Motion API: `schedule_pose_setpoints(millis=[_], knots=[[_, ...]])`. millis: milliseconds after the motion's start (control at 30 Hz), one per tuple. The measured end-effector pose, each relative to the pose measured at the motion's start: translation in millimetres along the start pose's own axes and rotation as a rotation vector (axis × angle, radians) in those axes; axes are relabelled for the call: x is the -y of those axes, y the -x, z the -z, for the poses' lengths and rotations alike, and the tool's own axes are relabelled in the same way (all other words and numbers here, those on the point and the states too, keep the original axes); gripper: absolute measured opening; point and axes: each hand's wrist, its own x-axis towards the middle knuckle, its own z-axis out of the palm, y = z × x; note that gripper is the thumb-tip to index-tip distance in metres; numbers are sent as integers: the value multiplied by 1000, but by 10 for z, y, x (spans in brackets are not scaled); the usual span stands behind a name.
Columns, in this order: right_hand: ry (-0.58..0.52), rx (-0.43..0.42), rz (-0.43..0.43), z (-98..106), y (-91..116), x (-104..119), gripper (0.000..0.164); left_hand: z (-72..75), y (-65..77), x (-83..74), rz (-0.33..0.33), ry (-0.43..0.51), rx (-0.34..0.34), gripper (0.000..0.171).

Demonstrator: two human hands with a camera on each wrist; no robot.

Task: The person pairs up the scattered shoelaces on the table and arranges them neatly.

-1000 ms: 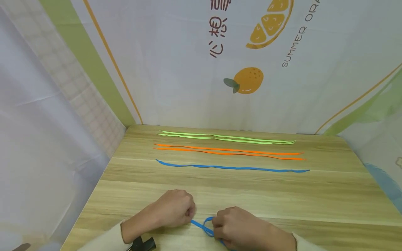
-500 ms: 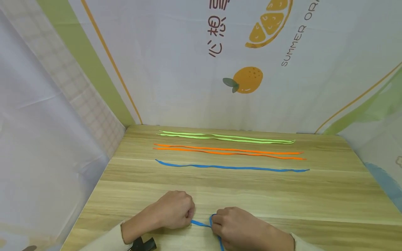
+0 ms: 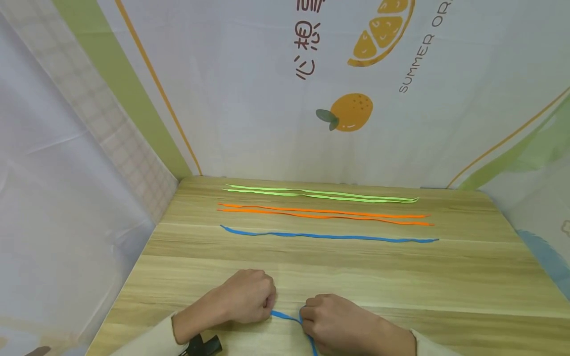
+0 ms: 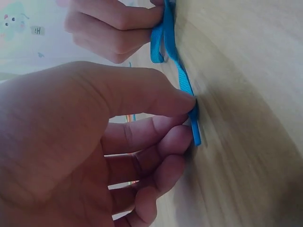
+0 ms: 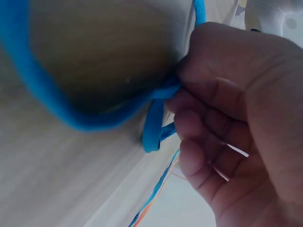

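Near the front of the table, my left hand (image 3: 250, 296) pinches a blue shoelace (image 3: 285, 315) close to one end. In the left wrist view, the lace's tip (image 4: 196, 135) sticks out past the thumb and curled fingers. My right hand (image 3: 336, 321) pinches the same lace a short way to the right. A small loop (image 5: 152, 127) of it shows beside those fingertips in the right wrist view. From there the lace hangs toward the front edge of the head view. The stretch between the hands sags slightly. The spot under the right fingertips is hidden.
A second blue lace (image 3: 329, 237) lies straight across the wooden table (image 3: 445, 277). Behind it are two orange laces (image 3: 325, 214), then light green laces (image 3: 320, 195) toward the back edge. A printed white curtain (image 3: 249, 99) rises behind. A black device (image 3: 202, 346) sits by the left wrist.
The blue loop at my right fingertips has shrunk and is mostly hidden by the hand in the head view. Both hands have stayed nearly in place.
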Motion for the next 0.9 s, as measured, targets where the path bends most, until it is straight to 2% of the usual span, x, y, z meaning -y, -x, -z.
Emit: schedule_pose_setpoints(millis=[67,167,400,500,600,700,900], knots=[[-24,-23,-4,9,5,-12,26,8,4,-1,-3,6,0,34],[-109,-113,-15,38,27,-61,27,26,22,1,0,42,-6,32],[-516,-378,-116,218,170,-248,30,139,99,13,26,142,-72,23],[-606,-486,-149,311,258,-324,34,210,147,17,33,207,-104,20],[-645,-573,-186,390,366,-387,39,287,206,17,47,280,-133,18],[-683,-627,-233,450,491,-429,43,345,266,35,63,320,-171,19],[-828,-676,-298,493,799,-502,47,416,386,133,84,311,-259,20]])
